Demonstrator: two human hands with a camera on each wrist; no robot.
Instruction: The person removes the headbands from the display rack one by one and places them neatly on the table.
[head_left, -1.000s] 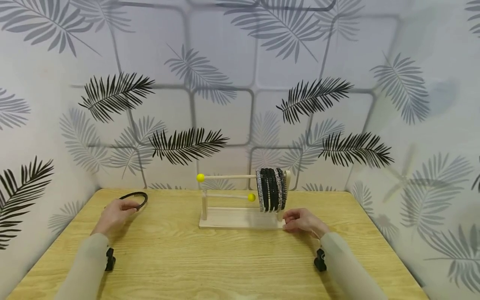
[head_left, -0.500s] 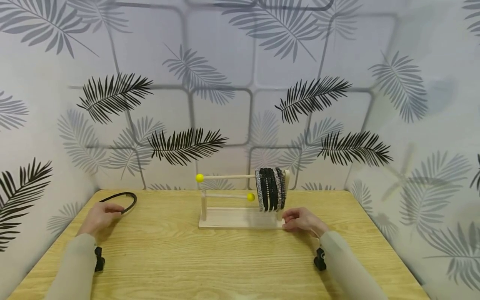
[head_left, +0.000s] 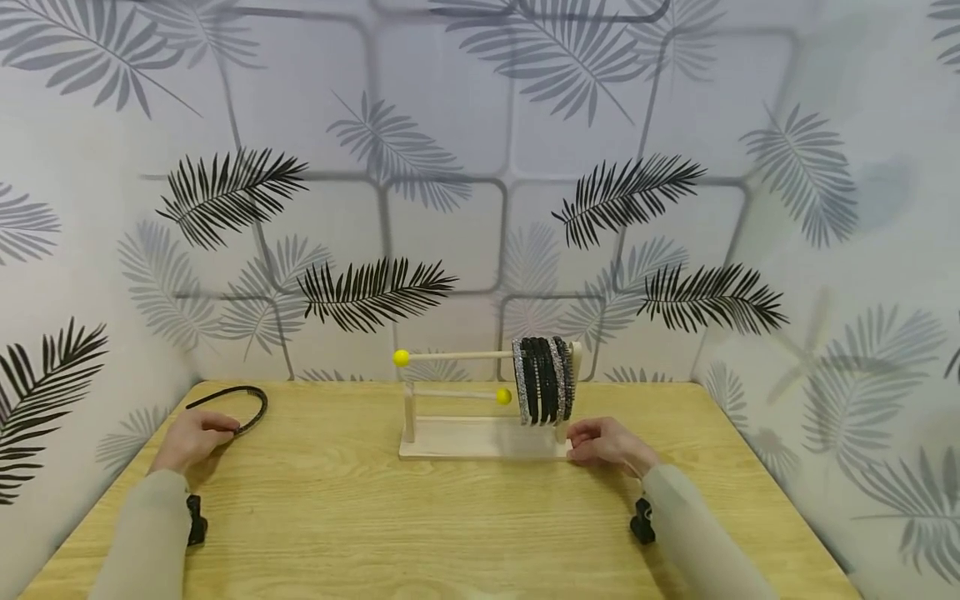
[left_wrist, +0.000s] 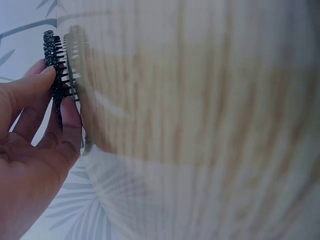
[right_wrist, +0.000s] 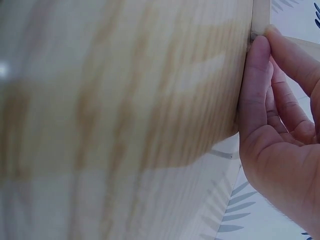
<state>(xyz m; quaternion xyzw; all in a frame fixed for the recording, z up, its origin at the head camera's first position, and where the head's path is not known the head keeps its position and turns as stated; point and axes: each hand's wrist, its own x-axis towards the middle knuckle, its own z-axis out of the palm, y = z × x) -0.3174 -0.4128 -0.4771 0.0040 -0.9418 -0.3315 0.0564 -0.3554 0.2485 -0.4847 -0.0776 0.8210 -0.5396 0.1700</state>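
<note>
My left hand (head_left: pixel 191 437) pinches a black headband (head_left: pixel 264 404) near the table's left back corner. In the left wrist view the headband (left_wrist: pixel 51 50) has a sparkly outer face and small comb teeth inside, with thumb and fingers on either side of it. A pale wooden headband stand (head_left: pixel 450 448) with two rods tipped by yellow balls stands at the middle back. Several black and silver headbands (head_left: pixel 542 379) hang together at the right end of its upper rod. My right hand (head_left: pixel 609 442) grips the right end of the stand's base (right_wrist: pixel 260 17), fingers curled.
The wood-grain table (head_left: pixel 420 525) runs back to a wall (head_left: pixel 450 217) with a leaf pattern, and walls rise close on both sides. The shorter lower rod (head_left: pixel 453 393) points right, its yellow ball (head_left: pixel 503 397) near the hanging headbands.
My left hand has moved left with the headband and drawn slightly toward me, and the headband now lies at a changed angle. The right hand and the stand have stayed in place.
</note>
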